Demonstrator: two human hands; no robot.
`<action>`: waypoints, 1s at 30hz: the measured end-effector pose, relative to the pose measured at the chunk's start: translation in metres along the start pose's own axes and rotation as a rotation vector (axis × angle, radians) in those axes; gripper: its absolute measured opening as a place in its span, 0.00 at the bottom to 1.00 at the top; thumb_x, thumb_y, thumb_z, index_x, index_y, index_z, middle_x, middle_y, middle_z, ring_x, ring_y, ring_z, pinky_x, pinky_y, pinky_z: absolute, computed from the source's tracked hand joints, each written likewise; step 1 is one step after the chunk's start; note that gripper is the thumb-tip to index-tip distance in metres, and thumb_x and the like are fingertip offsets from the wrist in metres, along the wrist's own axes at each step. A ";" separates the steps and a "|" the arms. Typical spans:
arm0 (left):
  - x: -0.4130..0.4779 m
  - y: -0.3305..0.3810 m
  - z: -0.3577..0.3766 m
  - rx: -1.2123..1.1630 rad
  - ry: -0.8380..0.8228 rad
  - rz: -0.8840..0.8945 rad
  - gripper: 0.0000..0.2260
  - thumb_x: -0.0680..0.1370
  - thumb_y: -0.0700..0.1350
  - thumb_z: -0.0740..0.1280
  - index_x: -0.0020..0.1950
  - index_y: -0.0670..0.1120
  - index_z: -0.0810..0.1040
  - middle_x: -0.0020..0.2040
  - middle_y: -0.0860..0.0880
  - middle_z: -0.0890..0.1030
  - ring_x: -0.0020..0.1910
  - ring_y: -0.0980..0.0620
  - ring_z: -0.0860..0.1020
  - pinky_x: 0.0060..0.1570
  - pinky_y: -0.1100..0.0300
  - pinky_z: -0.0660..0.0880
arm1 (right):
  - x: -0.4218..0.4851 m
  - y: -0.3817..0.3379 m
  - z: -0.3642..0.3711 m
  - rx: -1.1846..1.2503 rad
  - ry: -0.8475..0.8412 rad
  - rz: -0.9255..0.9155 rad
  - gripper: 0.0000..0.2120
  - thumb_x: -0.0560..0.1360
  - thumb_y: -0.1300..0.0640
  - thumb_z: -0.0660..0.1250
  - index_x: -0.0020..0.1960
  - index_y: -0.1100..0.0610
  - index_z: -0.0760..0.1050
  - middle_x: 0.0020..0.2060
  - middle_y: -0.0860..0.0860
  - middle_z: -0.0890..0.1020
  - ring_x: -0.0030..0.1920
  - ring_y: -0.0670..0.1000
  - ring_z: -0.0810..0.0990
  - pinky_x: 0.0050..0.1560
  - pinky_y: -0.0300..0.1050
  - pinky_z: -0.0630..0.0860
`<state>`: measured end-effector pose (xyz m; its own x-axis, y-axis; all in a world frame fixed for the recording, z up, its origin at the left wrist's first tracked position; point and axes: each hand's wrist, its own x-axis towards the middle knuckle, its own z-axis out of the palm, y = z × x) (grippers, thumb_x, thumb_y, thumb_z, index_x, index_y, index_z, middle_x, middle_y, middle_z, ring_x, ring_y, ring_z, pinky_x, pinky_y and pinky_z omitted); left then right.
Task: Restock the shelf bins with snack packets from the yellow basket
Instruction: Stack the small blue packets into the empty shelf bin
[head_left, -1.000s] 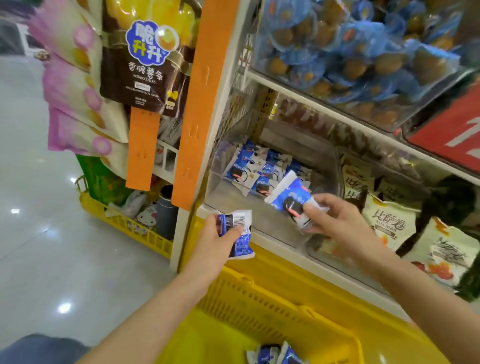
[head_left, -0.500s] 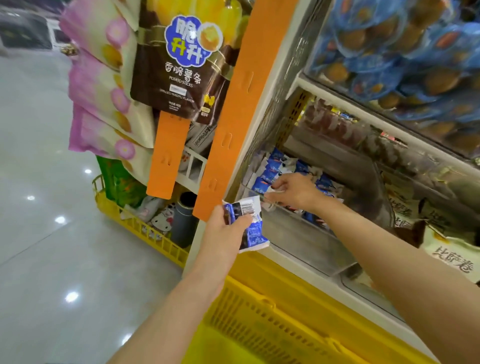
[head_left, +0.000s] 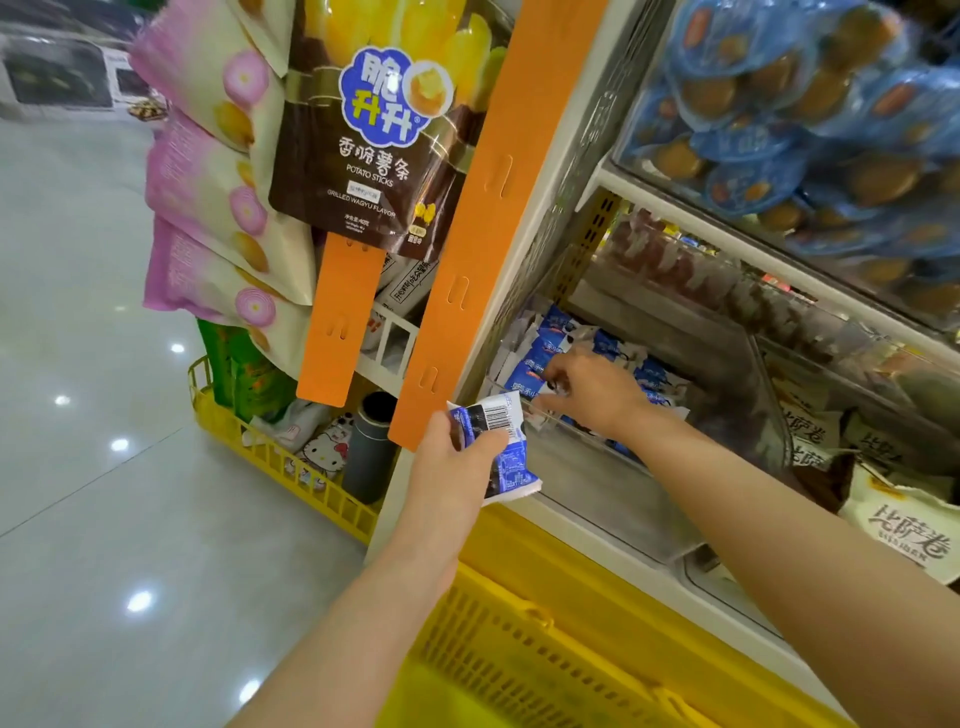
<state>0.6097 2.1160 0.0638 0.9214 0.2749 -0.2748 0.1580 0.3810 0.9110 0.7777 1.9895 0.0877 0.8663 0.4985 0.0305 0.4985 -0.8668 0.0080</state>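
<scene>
My left hand grips a blue and white snack packet, barcode side up, just in front of the shelf's left corner. My right hand reaches into the clear shelf bin. Its thumb and forefinger pinch a blue packet at the front of the pile of blue snack packets standing at the bin's back left. The yellow basket sits below my arms against the shelf; its contents are out of view.
An orange strip edges the shelf, with a brown potato-sticks bag and pink bags hanging to its left. A low yellow floor rack holds a grey cylinder. Cream packets fill the bin to the right.
My right hand carried its blue packet from in front of the bin down into the pile at the back left. My left hand kept its packet nearly still. The view swung left.
</scene>
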 end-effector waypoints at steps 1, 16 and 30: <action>-0.002 0.001 0.000 -0.004 -0.007 -0.007 0.18 0.77 0.45 0.66 0.65 0.50 0.68 0.58 0.48 0.78 0.46 0.54 0.81 0.31 0.69 0.77 | -0.003 -0.001 -0.002 0.012 -0.003 0.012 0.19 0.74 0.46 0.68 0.61 0.54 0.74 0.57 0.54 0.75 0.54 0.54 0.76 0.45 0.45 0.71; -0.025 -0.009 0.007 -0.026 -0.092 0.006 0.11 0.80 0.46 0.59 0.62 0.48 0.73 0.52 0.45 0.81 0.50 0.49 0.80 0.53 0.53 0.76 | -0.160 -0.070 -0.028 0.654 -0.058 0.038 0.21 0.77 0.49 0.64 0.67 0.54 0.68 0.52 0.47 0.77 0.44 0.43 0.79 0.48 0.39 0.78; -0.058 -0.020 -0.002 -0.086 -0.038 0.074 0.11 0.77 0.36 0.60 0.58 0.37 0.72 0.50 0.39 0.79 0.40 0.49 0.81 0.38 0.55 0.79 | -0.211 -0.074 -0.004 0.245 0.121 -0.323 0.23 0.79 0.49 0.58 0.73 0.50 0.61 0.71 0.45 0.65 0.69 0.45 0.65 0.66 0.41 0.66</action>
<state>0.5525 2.0943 0.0607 0.9423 0.2722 -0.1949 0.0600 0.4353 0.8983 0.5584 1.9482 0.0842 0.6618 0.7271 0.1826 0.7490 -0.6313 -0.2010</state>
